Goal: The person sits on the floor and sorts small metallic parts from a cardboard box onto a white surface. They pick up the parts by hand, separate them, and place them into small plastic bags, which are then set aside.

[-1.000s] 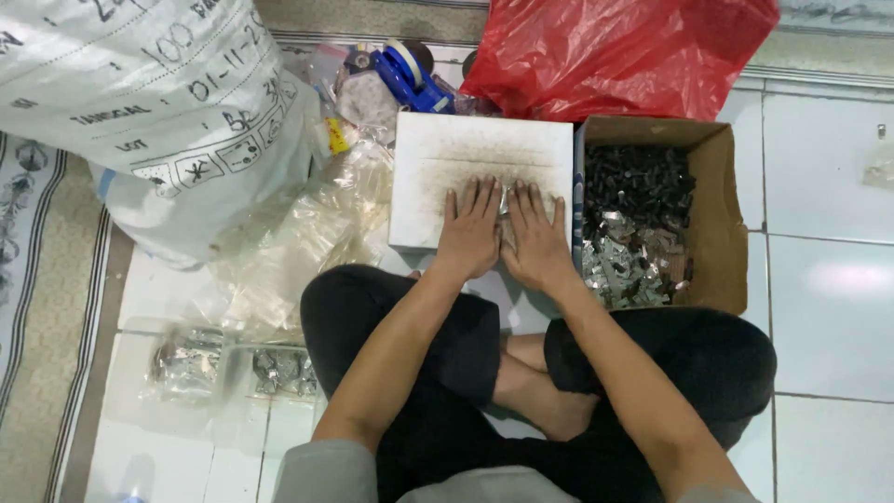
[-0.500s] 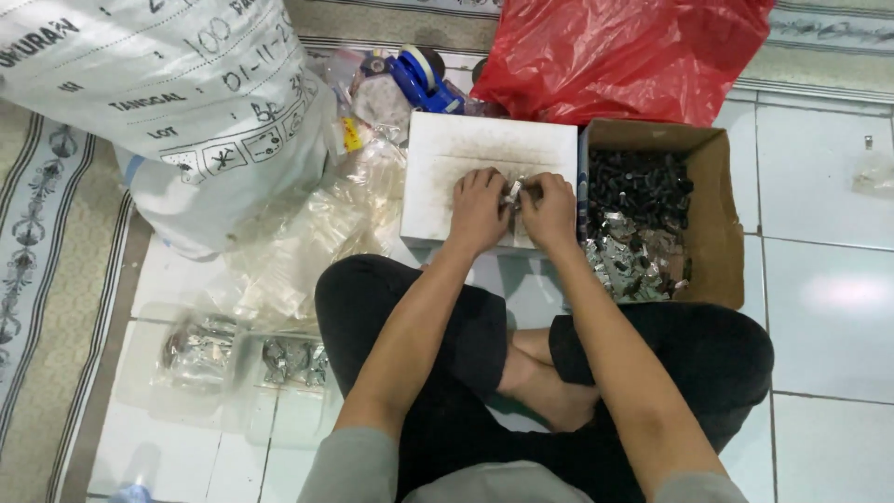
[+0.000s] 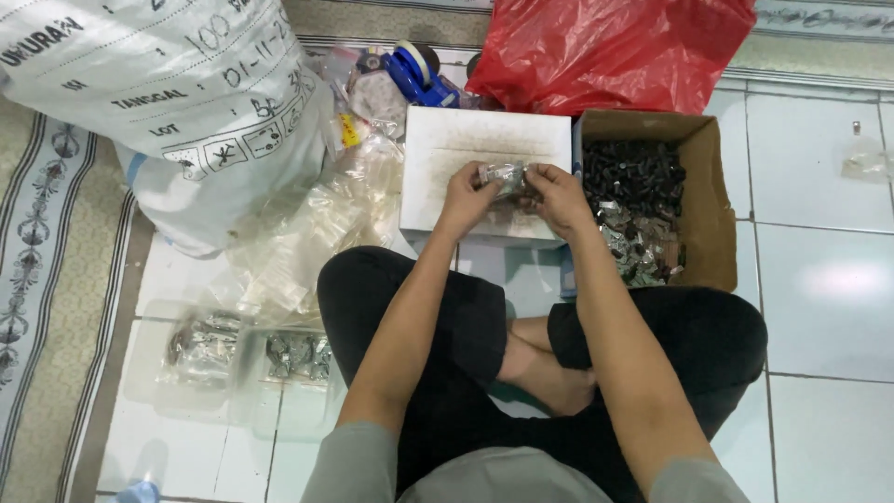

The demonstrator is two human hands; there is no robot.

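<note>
- Person sat cross-legged on the tiled floor (image 3: 829,307), both hands raised over a white box (image 3: 484,154) at 12 o'clock from the knees.
- Left hand (image 3: 468,197) and right hand (image 3: 559,197) were together on a small clear bag (image 3: 503,174) of dark parts, held between them just above the box.
- Fingers of both hands were curled shut, pinching the bag's ends; left gripped its left edge, right its right edge.
- Open cardboard box (image 3: 703,200) sat touching the white box at its 3 o'clock, holding black parts (image 3: 633,172) at the far end and filled clear bags nearer the person.
- Red plastic bag (image 3: 615,51) lay at 12 o'clock behind both boxes.
- Blue tape dispenser (image 3: 419,79) sat at 11 o'clock from the white box.
- Large white sack (image 3: 158,102) stood at 10 o'clock, a heap of empty clear bags (image 3: 317,228) beside it.
- Two filled packets (image 3: 247,349) lay on the floor at 8 o'clock from the hands, by the left knee.
</note>
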